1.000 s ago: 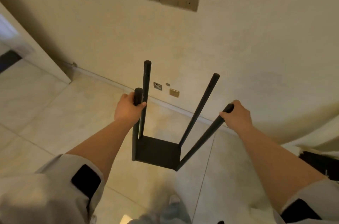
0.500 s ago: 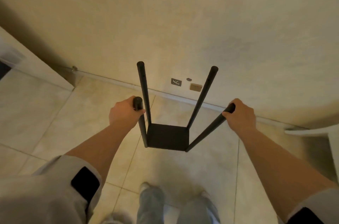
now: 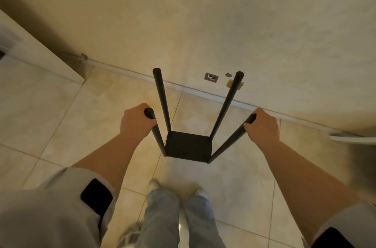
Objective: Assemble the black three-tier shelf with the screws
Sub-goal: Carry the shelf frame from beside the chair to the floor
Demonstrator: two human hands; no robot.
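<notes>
The black shelf frame stands in front of me, seen from above: a square black panel low down with long black poles rising from its corners. My left hand grips the top of the near left pole. My right hand grips the top of the near right pole. The two far poles, the far left pole and the far right pole, stand free. No screws are in sight.
A beige wall with a skirting line runs close behind the frame, carrying a small wall plate. A white door edge and door stop lie at the left. My legs and shoes stand on the tiled floor just behind the frame.
The frame swung from tilted to level and square in front of me. My view dropped, so the wall sockets left the top and my legs came into view. Both grips stayed.
</notes>
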